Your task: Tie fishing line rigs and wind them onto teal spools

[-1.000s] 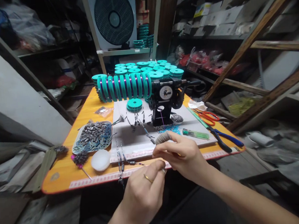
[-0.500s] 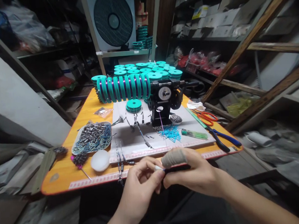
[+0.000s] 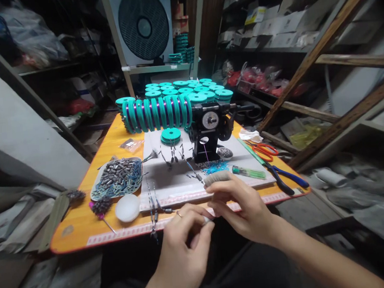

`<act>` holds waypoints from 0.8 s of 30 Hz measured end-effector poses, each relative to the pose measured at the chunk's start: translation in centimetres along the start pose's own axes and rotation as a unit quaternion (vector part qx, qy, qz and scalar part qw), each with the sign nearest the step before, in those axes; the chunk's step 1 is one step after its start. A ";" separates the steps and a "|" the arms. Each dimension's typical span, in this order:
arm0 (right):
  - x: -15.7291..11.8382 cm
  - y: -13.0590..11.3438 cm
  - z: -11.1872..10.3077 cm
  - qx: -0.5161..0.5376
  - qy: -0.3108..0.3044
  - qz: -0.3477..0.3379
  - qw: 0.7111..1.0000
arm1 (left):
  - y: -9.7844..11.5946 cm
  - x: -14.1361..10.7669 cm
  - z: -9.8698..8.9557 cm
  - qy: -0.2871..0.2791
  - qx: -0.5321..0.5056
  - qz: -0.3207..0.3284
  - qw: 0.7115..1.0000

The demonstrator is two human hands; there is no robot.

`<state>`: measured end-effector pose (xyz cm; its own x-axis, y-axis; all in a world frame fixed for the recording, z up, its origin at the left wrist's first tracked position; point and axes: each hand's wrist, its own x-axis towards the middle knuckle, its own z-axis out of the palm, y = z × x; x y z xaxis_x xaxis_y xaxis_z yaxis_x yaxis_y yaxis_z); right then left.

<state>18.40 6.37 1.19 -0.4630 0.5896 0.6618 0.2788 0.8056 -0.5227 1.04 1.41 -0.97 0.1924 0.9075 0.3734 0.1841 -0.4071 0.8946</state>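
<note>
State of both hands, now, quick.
Left hand: closed in a pinch; what it holds, if anything, cannot be told.
Right hand: fingers curled; whether closed on anything cannot be told.

1 fan (image 3: 143, 26) stands on a shelf (image 3: 160, 68) — white boxes (image 3: 279, 27), red bags (image 3: 253, 77) farther right.

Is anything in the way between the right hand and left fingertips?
Nothing visible: the right hand and left hand are close together by the near edge of the yellow table. Whatever they may hold is mostly hidden.
</note>
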 end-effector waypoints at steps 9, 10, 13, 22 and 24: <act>-0.4 -0.9 -1.1 0.071 -0.134 0.054 0.987 | 0.2 0.2 0.6 0.005 -0.435 -0.237 0.869; -0.4 -1.0 -1.0 0.093 -0.127 0.061 0.986 | 0.2 0.2 0.6 -0.001 -0.426 -0.235 0.874; -0.6 -1.2 -0.8 0.126 -0.101 0.072 0.984 | 0.3 0.0 0.4 -0.003 -0.289 -0.173 0.942; 1.5 -0.8 1.2 0.037 0.008 0.120 0.992 | -0.7 -0.4 0.0 0.053 0.295 0.292 0.908; 1.5 -0.6 1.5 0.029 0.008 0.115 0.993 | -0.9 -0.4 0.0 0.022 0.268 0.267 0.925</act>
<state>16.31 6.69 1.67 -0.3793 0.7586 0.5297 0.3257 0.6453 -0.6910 0.79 1.40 -1.88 0.3577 0.5599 0.7474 0.5276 -0.7815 0.3329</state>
